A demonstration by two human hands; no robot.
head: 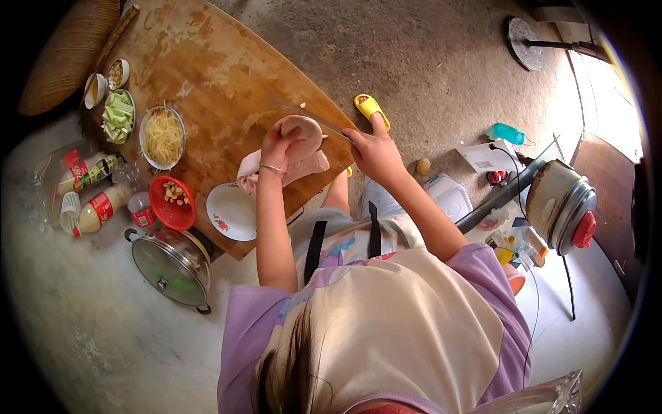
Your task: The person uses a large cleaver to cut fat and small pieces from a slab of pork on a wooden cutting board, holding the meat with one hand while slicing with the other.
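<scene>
My left hand grips a pale pink piece of raw meat and holds it up over the wooden board. In my right hand is the end of a long knife, whose thin blade points left across the board, just beyond the meat. Below the raised piece, more pale meat lies near the board's edge, partly hidden by my left wrist. A white enamel plate with a floral print sits beside my left forearm. Small white bits lie near the blade.
At the left are a bowl of shredded vegetable, a bowl of cut green vegetable, small bowls, and a red bowl of garlic cloves. A lidded pot and bottles stand nearby. A rice cooker is at the right.
</scene>
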